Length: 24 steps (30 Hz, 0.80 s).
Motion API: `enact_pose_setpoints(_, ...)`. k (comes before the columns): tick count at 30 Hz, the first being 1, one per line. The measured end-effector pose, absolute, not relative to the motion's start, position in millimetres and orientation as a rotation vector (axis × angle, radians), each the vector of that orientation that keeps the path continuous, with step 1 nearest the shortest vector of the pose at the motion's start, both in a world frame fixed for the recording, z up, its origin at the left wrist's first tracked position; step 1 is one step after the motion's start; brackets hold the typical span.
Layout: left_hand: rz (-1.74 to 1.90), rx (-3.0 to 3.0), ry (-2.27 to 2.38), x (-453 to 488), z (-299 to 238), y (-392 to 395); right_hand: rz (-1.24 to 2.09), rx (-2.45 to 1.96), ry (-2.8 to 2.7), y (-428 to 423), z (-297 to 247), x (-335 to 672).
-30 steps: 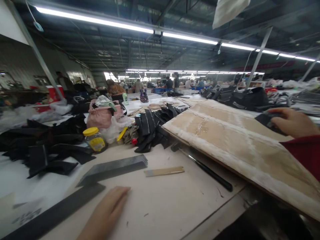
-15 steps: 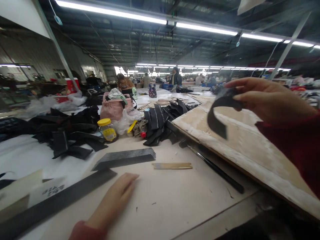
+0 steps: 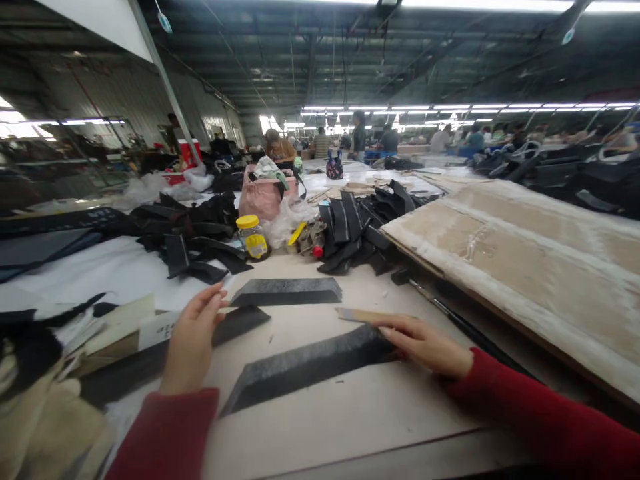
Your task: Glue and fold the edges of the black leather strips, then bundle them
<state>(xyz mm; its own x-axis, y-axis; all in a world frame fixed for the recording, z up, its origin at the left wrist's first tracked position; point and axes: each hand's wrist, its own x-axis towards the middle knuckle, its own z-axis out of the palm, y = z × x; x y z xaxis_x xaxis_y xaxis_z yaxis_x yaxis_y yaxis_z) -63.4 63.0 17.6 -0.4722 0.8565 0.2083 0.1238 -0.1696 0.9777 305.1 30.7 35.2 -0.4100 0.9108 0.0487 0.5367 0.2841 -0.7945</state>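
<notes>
My left hand [image 3: 193, 340] is raised at the left with its fingers loosely bent and apart, holding nothing. It is above a long dark strip [image 3: 245, 323] that runs out to the left. My right hand [image 3: 425, 343] has its fingertips closed over the right end of another dark fabric strip [image 3: 305, 367], which lies slantwise on the tabletop between my hands. A flat wooden stick [image 3: 357, 314] lies against the far side of those fingers; whether they touch it is unclear. Beyond it is a shorter grey-black strip [image 3: 287, 291].
A yellow-lidded jar [image 3: 253, 238], a pink bag [image 3: 265, 193] and piled black strips [image 3: 350, 227] stand at the back. On the right, a large board [image 3: 525, 247] borders the work surface, with a dark-handled tool [image 3: 460, 320] along its edge. People work farther off.
My right hand has come down from above the board, and the curved strip it held now lies flat on the table. My left hand has lifted off the tabletop. The view has shifted.
</notes>
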Motion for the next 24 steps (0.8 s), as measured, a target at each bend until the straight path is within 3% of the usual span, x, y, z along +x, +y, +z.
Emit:
enact_pose_setpoints(10,1.472,1.601,1.812,-49,23,49,0.237,-1.226,-2.514,62,21,329)
enact_pose_setpoints(15,1.409,1.689,1.874,-44,35,27,0.227,-1.173,-2.571,85,3,315)
enact_pose_setpoints(24,0.435,2.645,1.127,78,32,-7,0.428,-1.331,-2.489,79,4,356)
